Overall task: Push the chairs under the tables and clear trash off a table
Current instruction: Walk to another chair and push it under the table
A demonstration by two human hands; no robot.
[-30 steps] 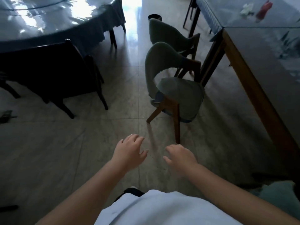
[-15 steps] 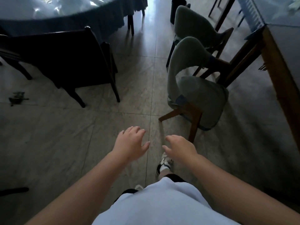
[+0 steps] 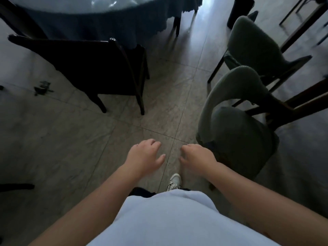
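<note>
A green upholstered chair [image 3: 236, 132] with a curved back stands at the right, its seat pulled out from a wooden table [image 3: 308, 96] whose frame shows at the right edge. A second green chair [image 3: 253, 43] stands behind it. My left hand [image 3: 144, 157] hovers over the floor tiles, fingers apart and empty. My right hand [image 3: 197, 157] is just left of the near chair's seat, fingers loosely curled with nothing in them, not touching the chair. A dark chair [image 3: 92, 68] stands at a round table with a dark blue cloth [image 3: 106, 18] at the upper left.
A black bin [image 3: 239, 9] stands on the floor at the top, beyond the far green chair. A small dark scrap [image 3: 42, 87] lies on the tiles at the left. A dark chair leg [image 3: 16, 186] pokes in at the lower left. My shoe [image 3: 174, 181] shows below my hands.
The view has tipped downward and moved forward. The near green chair is closer on my right and the wooden tabletop has slid out of view. Both hands kept their empty pose.
</note>
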